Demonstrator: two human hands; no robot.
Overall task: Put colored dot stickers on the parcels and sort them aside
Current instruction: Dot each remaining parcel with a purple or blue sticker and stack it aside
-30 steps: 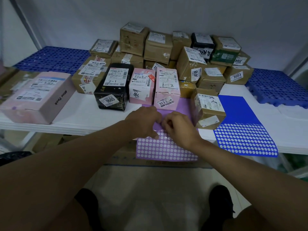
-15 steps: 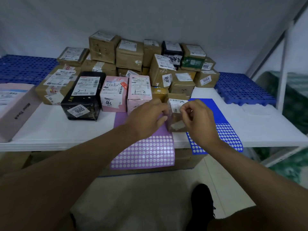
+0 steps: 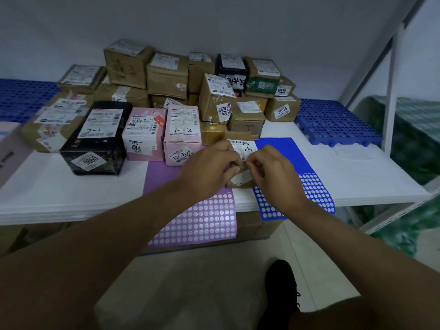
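White shelf up front; blue grid pallets on it at both ends. Grey wall behind. Black shoe on pale floor below.

Dim even light, soft focus, bowed edges (wide-angle)

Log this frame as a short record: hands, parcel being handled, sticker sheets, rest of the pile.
left hand: left hand touches the small brown parcel
right hand: right hand pinches at the parcel's front; sticker not discernible
sticker sheets: purple sheet and blue sheet, both hanging over the white shelf edge
pile: black parcel, two pink parcels, brown boxes behind
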